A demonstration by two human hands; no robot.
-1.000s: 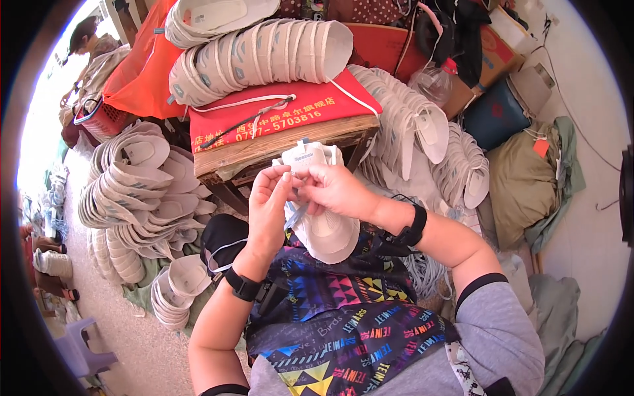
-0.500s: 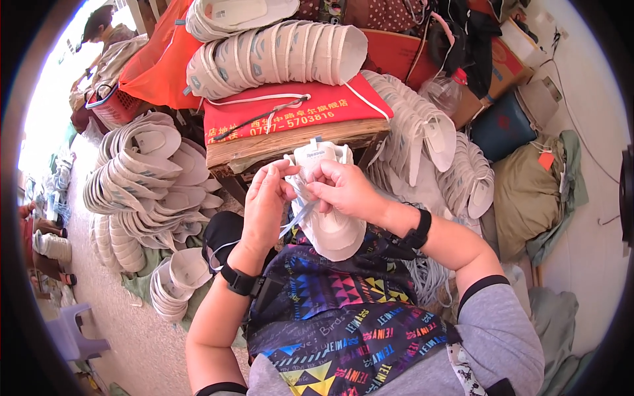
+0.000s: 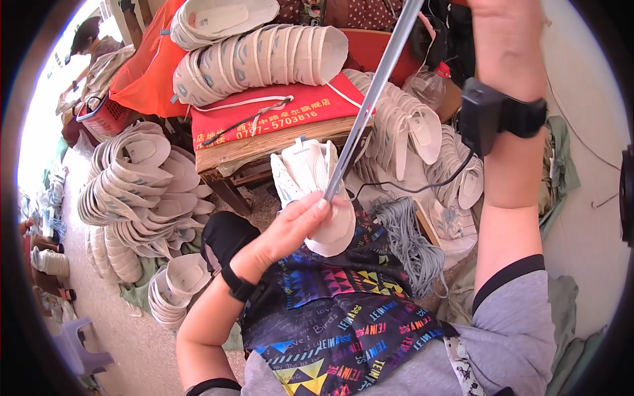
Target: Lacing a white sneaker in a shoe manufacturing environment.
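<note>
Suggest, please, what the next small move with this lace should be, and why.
Perhaps lower the right hand toward the white shoe upper: that hand is up at the picture's top edge, and the grey lace runs straight up from the left hand.

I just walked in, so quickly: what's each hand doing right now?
Left hand: closed on the shoe, by the lace.
Right hand: cannot be told; its fingers are out of the picture.
</note>
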